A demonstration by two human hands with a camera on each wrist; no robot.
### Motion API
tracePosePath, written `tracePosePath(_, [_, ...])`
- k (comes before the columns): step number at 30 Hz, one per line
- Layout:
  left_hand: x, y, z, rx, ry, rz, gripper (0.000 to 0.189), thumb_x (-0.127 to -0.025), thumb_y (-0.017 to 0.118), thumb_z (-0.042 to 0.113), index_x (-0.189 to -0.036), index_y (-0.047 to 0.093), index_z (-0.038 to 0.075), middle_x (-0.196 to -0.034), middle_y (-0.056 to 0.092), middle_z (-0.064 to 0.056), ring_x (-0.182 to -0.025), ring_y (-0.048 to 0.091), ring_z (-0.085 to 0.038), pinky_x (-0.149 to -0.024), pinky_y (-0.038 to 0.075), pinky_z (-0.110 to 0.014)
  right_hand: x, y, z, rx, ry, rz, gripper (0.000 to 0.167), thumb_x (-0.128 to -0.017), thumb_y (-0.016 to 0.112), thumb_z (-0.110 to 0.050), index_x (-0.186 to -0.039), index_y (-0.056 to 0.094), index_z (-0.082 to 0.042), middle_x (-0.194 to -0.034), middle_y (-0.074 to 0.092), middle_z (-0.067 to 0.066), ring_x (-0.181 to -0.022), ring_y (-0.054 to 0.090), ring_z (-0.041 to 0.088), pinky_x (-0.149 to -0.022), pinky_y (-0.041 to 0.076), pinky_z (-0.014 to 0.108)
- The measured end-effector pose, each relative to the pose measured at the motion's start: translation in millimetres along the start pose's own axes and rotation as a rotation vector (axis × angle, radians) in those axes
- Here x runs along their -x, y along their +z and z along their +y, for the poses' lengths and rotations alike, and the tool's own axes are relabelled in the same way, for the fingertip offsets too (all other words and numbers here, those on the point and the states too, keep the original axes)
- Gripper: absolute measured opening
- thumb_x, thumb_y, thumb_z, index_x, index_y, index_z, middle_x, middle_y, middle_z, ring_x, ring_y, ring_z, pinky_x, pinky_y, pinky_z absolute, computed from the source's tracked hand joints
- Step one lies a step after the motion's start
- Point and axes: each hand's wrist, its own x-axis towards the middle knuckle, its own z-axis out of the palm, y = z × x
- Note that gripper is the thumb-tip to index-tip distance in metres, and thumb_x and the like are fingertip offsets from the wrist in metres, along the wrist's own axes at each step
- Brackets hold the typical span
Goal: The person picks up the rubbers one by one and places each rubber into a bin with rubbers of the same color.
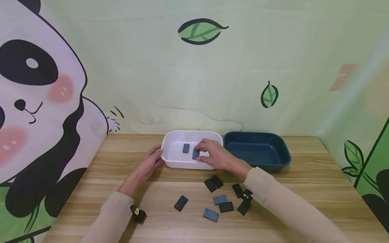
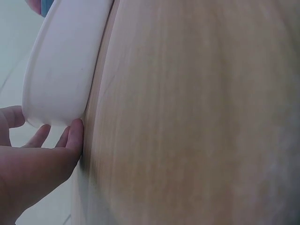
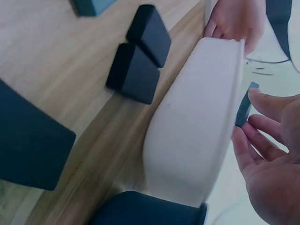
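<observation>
In the head view, my right hand point(image 1: 215, 156) is over a white basin point(image 1: 174, 164), pinching a small blue rectangular block point(image 1: 196, 155) between thumb and fingertips. The right wrist view shows this block point(image 3: 245, 107) by the basin's rim, one narrow end toward the thumb. Another blue block point(image 1: 186, 148) lies on the basin floor. My left hand point(image 1: 148, 162) is at the basin's left end. Seen from the left wrist, its fingertips point(image 2: 76, 126) touch the outer wall, and no block shows in that hand.
A dark blue basin point(image 1: 281, 162) stands against the white one's right side. Several black blocks point(image 1: 226, 207) and a couple of blue blocks point(image 1: 211, 215) lie scattered on the wooden table point(image 1: 136, 229) in front. Behind hangs a green printed cloth point(image 1: 136, 67).
</observation>
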Motion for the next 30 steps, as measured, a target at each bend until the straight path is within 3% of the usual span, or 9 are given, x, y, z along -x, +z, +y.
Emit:
tracePosePath(13, [-0.8, -1.4, -0.3, -0.001, -0.002, 0.010, 0.056, -0.115, 0.042, 0.020, -0.165, 0.026, 0.001, -0.164, 0.035, -0.024, -0.150, 0.039, -0.036, -0.123, 0.037, -0.045, -38.7, 6.9, 28.6, 0.060, 0.118, 0.077, 0.036, -0.097, 0.079, -0.011, -0.131, 0.071, 0.000, -0.119, 0.071, 0.013, -0.110, 0.066, 0.031, -0.100, 0.056, 0.040])
tracePosePath(23, [1.6, -1.1, 0.3, -0.002, -0.002, 0.019, 0.055, -0.115, 0.043, 0.020, -0.164, 0.028, 0.002, -0.164, 0.037, -0.023, -0.149, 0.041, -0.035, -0.121, 0.039, -0.043, -56.0, 19.2, 39.1, 0.099, 0.205, 0.071, 0.033, -0.096, 0.078, -0.008, -0.127, 0.072, 0.002, -0.118, 0.072, 0.014, -0.108, 0.065, 0.028, -0.103, 0.054, 0.041])
tracePosePath(30, [2.3, 0.8, 0.6, 0.004, -0.002, 0.024, 0.056, -0.114, 0.044, 0.018, -0.164, 0.028, -0.001, -0.163, 0.036, -0.025, -0.148, 0.042, -0.036, -0.120, 0.041, -0.041, -63.3, 26.6, 41.6, 0.120, 0.225, 0.007, 0.031, -0.093, 0.080, -0.005, -0.123, 0.074, 0.002, -0.113, 0.073, 0.014, -0.101, 0.062, 0.026, -0.099, 0.054, 0.041])
